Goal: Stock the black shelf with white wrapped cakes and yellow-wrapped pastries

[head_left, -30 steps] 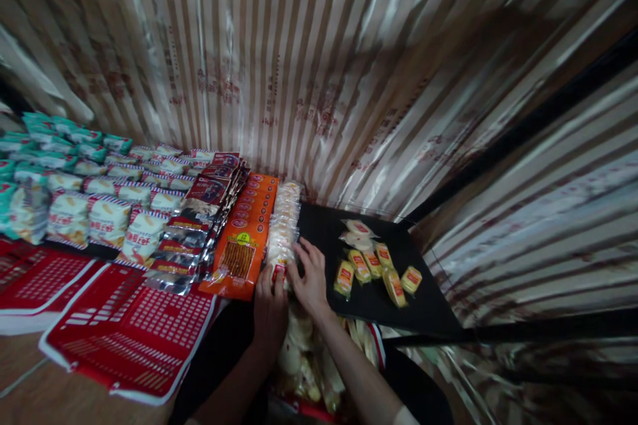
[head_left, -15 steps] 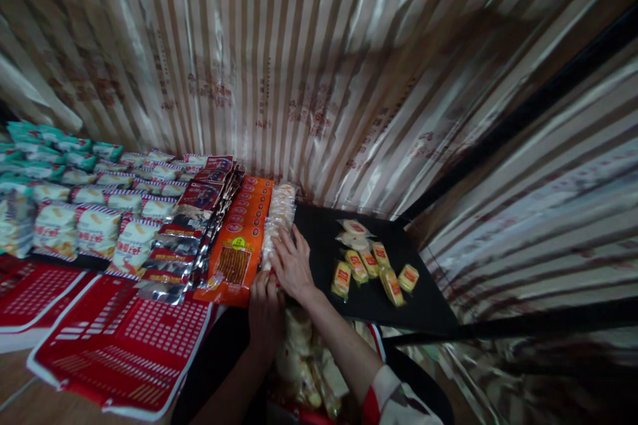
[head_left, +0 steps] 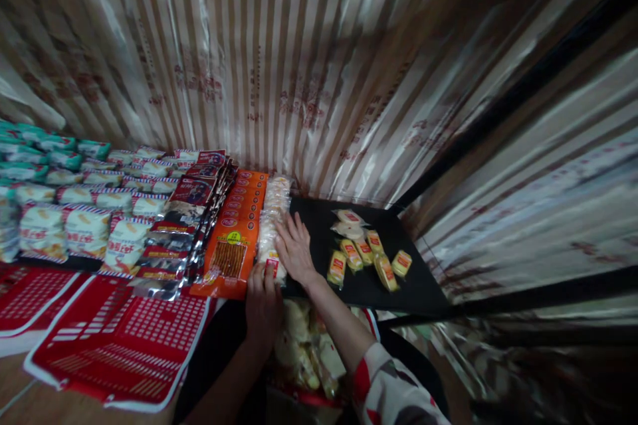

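A row of clear packets of pale round snacks (head_left: 273, 216) runs back along the black shelf (head_left: 423, 289), beside a row of orange packets (head_left: 239, 232). My left hand (head_left: 263, 299) pinches the nearest clear packet at the shelf's front edge. Flat on the same row a little farther back lies my right hand (head_left: 295, 247), fingers stretched out and together. To its right, several small yellow packets (head_left: 366, 254) lie loose on the shelf.
Dark foil packets (head_left: 187, 216), white packets (head_left: 80, 219) and green packets (head_left: 44, 146) fill the shelf to the left. Red sacks (head_left: 124, 339) lie on the floor. An open bag of pale snacks (head_left: 304, 352) sits below my arms. Striped plastic sheeting (head_left: 279, 60) hangs behind.
My right hand has slid from the near end of the clear-packet row farther back along it and flattened. The left hand stays at the front packet. The view has shifted a little.
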### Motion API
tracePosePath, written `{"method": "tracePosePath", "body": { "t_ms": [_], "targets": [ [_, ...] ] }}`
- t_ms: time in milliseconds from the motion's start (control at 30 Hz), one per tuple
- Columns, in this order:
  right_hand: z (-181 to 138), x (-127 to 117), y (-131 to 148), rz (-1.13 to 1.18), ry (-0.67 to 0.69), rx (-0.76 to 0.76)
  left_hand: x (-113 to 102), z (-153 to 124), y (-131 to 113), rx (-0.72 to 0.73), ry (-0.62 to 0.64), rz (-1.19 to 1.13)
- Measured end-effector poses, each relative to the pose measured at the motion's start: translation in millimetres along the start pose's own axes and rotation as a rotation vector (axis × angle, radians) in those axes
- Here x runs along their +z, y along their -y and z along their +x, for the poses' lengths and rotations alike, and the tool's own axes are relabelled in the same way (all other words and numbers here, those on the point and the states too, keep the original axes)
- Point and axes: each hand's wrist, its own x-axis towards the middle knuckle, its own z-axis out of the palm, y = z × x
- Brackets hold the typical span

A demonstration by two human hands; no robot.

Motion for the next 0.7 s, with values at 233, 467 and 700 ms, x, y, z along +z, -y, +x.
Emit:
{"method": "tracePosePath", "body": {
  "t_ms": [233,467,700],
  "targets": [
    [-76.2,-28.1,-38.3,-0.081,-0.211,0.245,-5.7,-12.1,-2.2,0.057,0.043,-0.022],
    [-125.2,-41.4,-64.3,-0.053,-0.106,0.298,-15.1,-28.1,-9.8,0.176,0.039,-0.088],
    [-127.9,-34.2,-65.1,0.020,-0.127,0.266,-25.2,-44.0,-26.8,0.245,0.111,-0.121]
  ]
}}
